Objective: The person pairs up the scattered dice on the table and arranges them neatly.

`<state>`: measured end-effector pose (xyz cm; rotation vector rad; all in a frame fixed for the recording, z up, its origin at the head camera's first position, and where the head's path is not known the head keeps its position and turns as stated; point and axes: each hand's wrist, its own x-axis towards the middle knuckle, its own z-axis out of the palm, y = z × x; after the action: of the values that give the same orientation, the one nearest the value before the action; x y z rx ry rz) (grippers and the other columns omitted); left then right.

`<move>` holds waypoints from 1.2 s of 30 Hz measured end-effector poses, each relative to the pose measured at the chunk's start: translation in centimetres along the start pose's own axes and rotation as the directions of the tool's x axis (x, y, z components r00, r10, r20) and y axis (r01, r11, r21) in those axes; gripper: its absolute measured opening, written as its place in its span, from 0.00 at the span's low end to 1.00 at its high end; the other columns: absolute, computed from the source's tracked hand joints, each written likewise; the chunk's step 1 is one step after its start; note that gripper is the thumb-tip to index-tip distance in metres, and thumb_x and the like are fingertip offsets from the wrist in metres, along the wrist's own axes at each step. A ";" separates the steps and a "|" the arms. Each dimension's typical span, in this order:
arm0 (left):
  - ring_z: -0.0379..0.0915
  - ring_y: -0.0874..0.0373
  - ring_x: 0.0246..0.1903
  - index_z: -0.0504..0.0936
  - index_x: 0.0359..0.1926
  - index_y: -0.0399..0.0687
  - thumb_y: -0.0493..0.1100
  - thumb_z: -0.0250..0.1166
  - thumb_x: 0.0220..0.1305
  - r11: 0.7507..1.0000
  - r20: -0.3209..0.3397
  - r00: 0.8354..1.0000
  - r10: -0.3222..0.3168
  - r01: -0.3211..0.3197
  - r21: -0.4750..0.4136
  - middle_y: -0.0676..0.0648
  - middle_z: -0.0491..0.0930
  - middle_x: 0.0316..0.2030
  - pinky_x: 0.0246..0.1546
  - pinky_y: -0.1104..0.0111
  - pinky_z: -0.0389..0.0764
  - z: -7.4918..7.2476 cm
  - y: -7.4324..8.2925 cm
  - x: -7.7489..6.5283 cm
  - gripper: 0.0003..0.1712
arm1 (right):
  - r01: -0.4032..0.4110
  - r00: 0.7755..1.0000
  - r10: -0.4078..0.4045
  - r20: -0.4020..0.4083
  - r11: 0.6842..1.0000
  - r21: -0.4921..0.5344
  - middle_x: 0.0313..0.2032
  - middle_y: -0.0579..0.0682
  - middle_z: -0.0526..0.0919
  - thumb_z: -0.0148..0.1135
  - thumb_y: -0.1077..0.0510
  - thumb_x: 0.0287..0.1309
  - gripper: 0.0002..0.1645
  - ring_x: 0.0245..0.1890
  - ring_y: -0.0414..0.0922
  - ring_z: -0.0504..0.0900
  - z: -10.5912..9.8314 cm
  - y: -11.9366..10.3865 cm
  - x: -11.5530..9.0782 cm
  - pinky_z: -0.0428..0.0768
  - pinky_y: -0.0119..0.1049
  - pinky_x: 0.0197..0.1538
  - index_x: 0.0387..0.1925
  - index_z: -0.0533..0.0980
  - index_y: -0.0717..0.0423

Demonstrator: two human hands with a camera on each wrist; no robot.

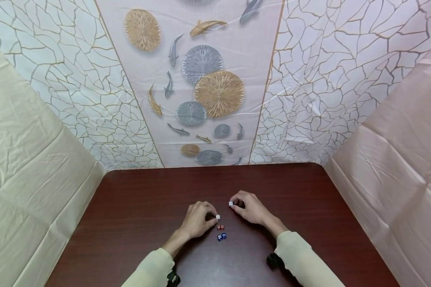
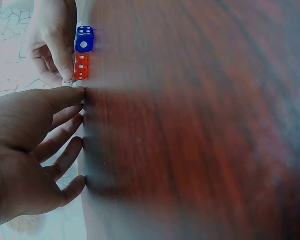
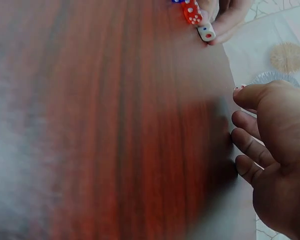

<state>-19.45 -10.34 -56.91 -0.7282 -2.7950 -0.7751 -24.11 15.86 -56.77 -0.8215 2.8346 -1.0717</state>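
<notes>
My left hand (image 1: 198, 220) pinches a white die (image 1: 218, 217) between thumb and fingertips, low at the tabletop. Up and to the right, my right hand (image 1: 250, 207) pinches another white die (image 1: 231, 203); the two hands stand a small gap apart. In the right wrist view, the left hand's white die (image 3: 206, 33) shows a red and a blue pip, while the right hand's own die is mostly behind the thumb. Just nearer than the left hand's die, two red dice (image 1: 220, 227) sit side by side. Nearer still lie two blue dice (image 1: 221, 236), one slightly turned.
Everything rests on a dark red-brown wooden table (image 1: 136, 223). Its far edge meets a patterned cloth backdrop (image 1: 219, 131). Plain cream cloth (image 1: 28, 167) hangs along the left side, and similar cloth (image 1: 391, 191) along the right.
</notes>
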 end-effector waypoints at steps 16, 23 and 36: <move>0.88 0.49 0.52 0.96 0.41 0.55 0.45 0.81 0.66 1.000 -0.003 1.000 0.004 -0.004 -0.001 0.52 0.93 0.47 0.57 0.44 0.83 0.1 -0.1 0.1 0.04 | 0.096 0.995 -0.096 0.031 0.995 0.013 0.40 0.40 0.87 0.75 0.59 0.74 0.04 0.39 0.35 0.83 0.8 -1.5 -1.2 0.85 0.35 0.44 0.47 0.89 0.49; 0.88 0.49 0.52 0.96 0.41 0.54 0.45 0.81 0.67 1.000 0.001 1.000 0.005 -0.005 -0.003 0.51 0.93 0.47 0.57 0.44 0.83 0.0 0.0 0.1 0.04 | 0.114 0.992 -0.115 0.058 0.993 0.013 0.42 0.44 0.89 0.75 0.58 0.74 0.06 0.39 0.38 0.84 1.0 -2.1 -1.2 0.86 0.37 0.44 0.49 0.89 0.50; 0.87 0.48 0.54 0.96 0.42 0.53 0.45 0.82 0.68 1.000 0.019 1.000 -0.009 0.009 0.000 0.51 0.93 0.49 0.59 0.43 0.82 -0.1 0.1 0.1 0.05 | 0.155 0.985 -0.151 0.085 0.987 -0.038 0.44 0.44 0.88 0.75 0.58 0.74 0.07 0.45 0.40 0.86 1.5 -2.3 -1.3 0.84 0.35 0.51 0.50 0.90 0.50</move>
<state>-19.46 -10.31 -56.82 -0.7269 -2.8172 -0.7741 -21.66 14.10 -56.80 -1.0768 2.7746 -0.9685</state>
